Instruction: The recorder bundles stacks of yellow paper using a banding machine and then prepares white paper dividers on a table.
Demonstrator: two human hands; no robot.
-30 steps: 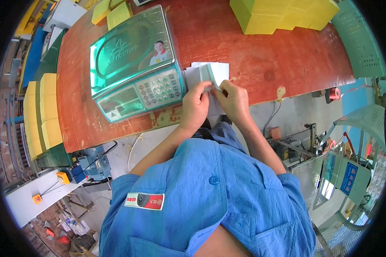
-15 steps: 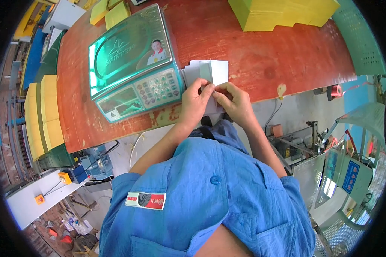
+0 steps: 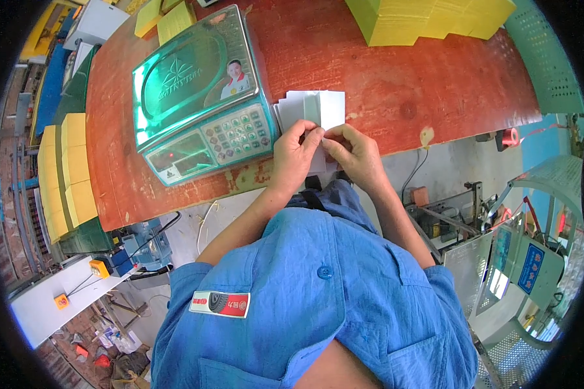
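Note:
A small stack of white paper sheets (image 3: pixel 311 107) lies on the reddish-brown table (image 3: pixel 383 84), just right of a teal electronic weighing scale (image 3: pixel 198 94). My left hand (image 3: pixel 293 155) and my right hand (image 3: pixel 353 152) meet at the near edge of the stack. Both pinch the sheets between thumb and fingers. The lower part of the paper is hidden behind my hands. My blue work shirt fills the lower middle of the view.
Yellow block stacks (image 3: pixel 428 19) stand at the table's far right, and more yellow stacks (image 3: pixel 68 172) sit on a green stand at left. A metal machine with cables (image 3: pixel 499 253) is on the right; a white box with orange buttons (image 3: pixel 65 295) lower left.
Both hands stay at the near edge of the paper stack. The fingers shifted slightly on the sheets. Nothing else moved.

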